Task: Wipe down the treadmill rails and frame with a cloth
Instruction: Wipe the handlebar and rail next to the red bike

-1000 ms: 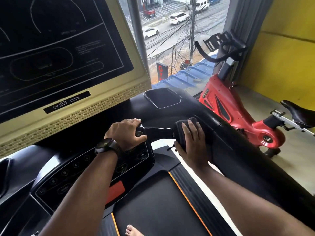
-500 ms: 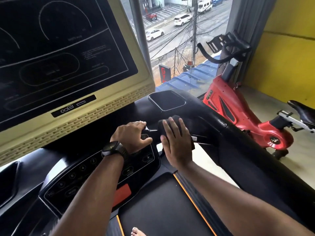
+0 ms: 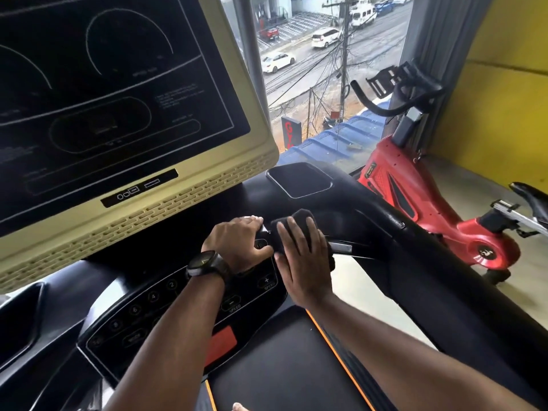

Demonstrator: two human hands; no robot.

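Head view: cloth pressed onto the treadmill's grip bar.
The right hand (image 3: 302,259) lies flat with straight fingers, pressing the black cloth (image 3: 302,216) onto the grip bar (image 3: 341,247); cloth shows beyond its fingertips. Just left of it, the left hand (image 3: 237,241), wearing a watch (image 3: 204,264), curls round the bar's end.

The black cloth (image 3: 301,218) is looking soft and matt; the treadmill rail (image 3: 430,262) at centre right is gleaming as glossy black plastic, its metal strip (image 3: 341,248) shining.
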